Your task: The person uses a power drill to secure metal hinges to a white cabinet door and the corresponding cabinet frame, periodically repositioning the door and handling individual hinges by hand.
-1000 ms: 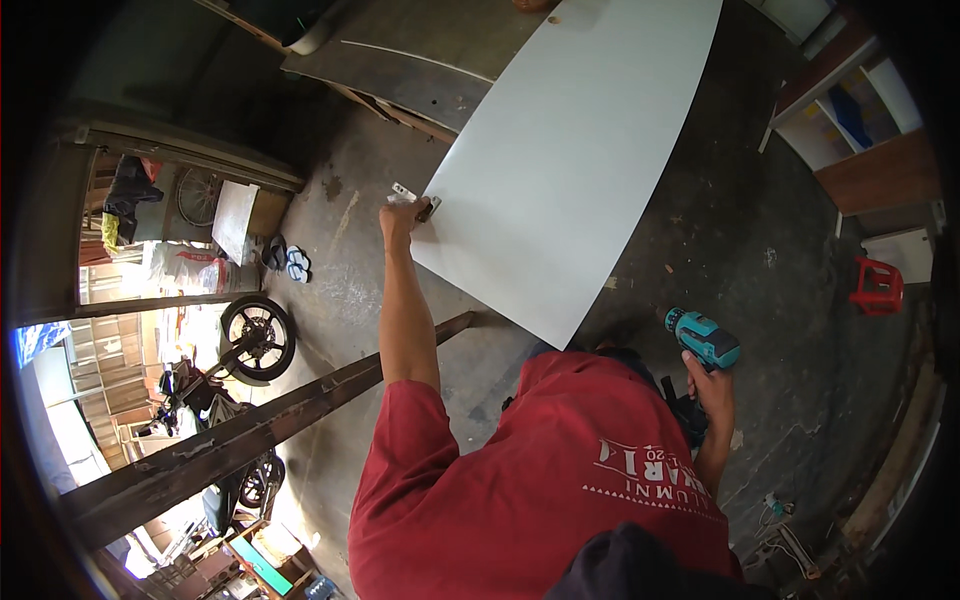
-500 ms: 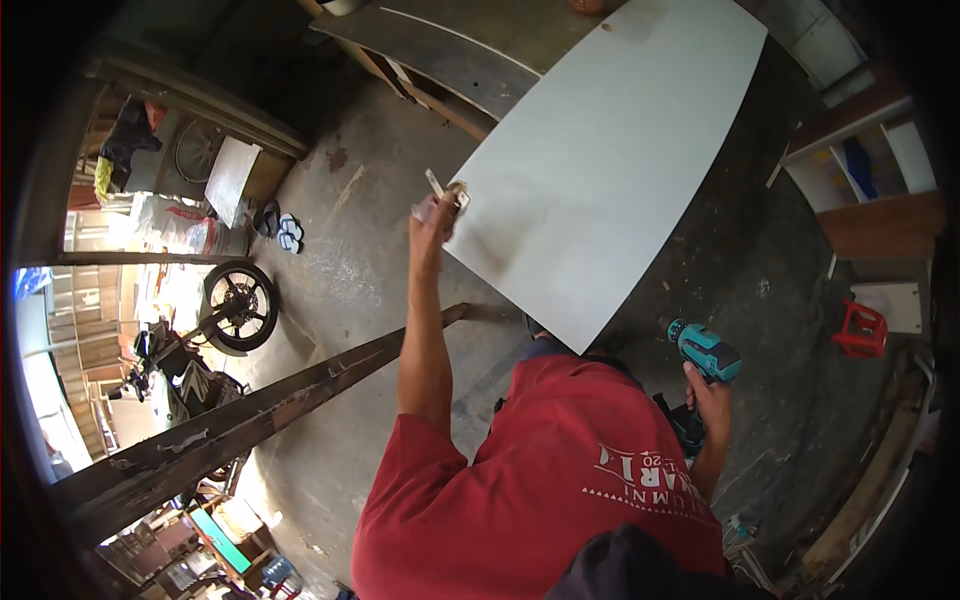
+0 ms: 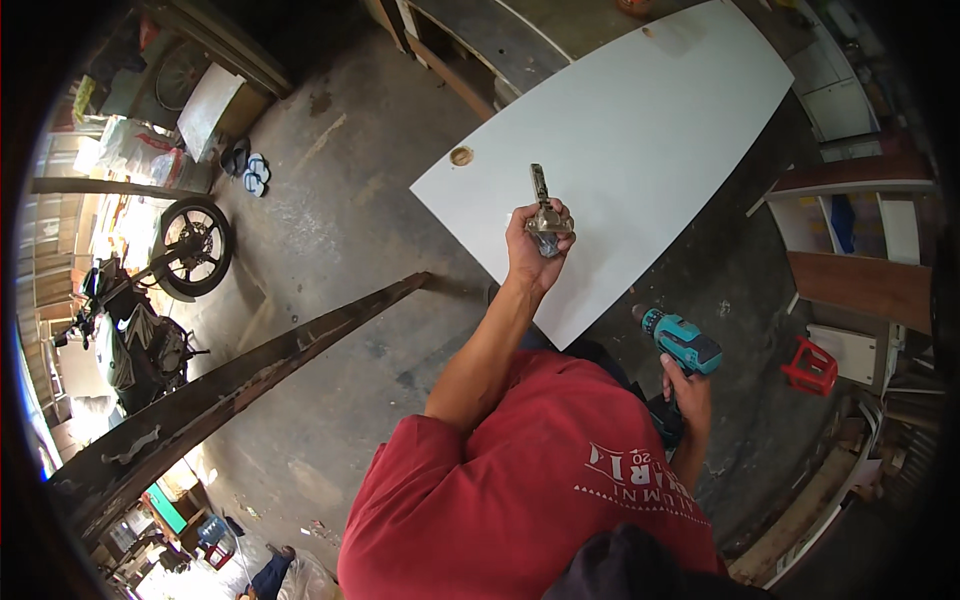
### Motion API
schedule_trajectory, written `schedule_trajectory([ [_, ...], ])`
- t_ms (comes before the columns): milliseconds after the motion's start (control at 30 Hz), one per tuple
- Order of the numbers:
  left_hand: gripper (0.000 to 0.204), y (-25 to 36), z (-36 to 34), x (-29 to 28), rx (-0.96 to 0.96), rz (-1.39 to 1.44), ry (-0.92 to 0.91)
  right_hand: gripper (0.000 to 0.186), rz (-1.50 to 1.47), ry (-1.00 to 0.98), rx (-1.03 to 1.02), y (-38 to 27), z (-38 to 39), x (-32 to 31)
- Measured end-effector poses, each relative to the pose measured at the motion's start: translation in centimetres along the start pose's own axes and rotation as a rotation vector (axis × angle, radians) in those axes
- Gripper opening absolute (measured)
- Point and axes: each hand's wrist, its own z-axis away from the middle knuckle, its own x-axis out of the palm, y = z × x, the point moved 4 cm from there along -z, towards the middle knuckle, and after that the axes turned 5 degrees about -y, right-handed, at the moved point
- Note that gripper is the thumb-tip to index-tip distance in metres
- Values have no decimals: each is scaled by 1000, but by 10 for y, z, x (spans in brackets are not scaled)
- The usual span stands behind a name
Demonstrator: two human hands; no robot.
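Observation:
My left hand [image 3: 541,240] is raised over the near part of a white board [image 3: 640,150], its fingers closed round a metal cabinet hinge [image 3: 547,212]. The hinge arm points away from me, and a bit of clear plastic shows by my palm. Left of that hand, near the board's corner, is a round brown hole [image 3: 461,156]; a second hole [image 3: 648,32] lies near the far end. Off the board's right side, my right hand [image 3: 687,390] grips the handle of a teal and black cordless drill [image 3: 682,341], its chuck toward the board.
A dark wooden beam [image 3: 250,385] slants across the left. Beyond it stands a motorcycle [image 3: 140,340], with sandals [image 3: 256,175] on the floor farther off. A worktable [image 3: 490,40] is at the far side. On the right are a red plastic stool [image 3: 811,366] and a shelf unit [image 3: 860,225].
My left hand has moved right with the hinge, from the board's left edge to over its surface, uncovering the near hole. The drill stays in my right hand. The whole view has shifted a little.

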Motion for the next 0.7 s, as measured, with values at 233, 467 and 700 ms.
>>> schedule_trajectory([
  [233,25,-33,-23,11,17,-208,170,22,-53,30,19,31,-20,-47],
  [467,23,-114,-53,21,43,-202,224,25,-94,33,22,86,-52,-144],
  [700,21,-231,-98,41,11,-267,274,34,106,190,-345,102,-80,-263],
])
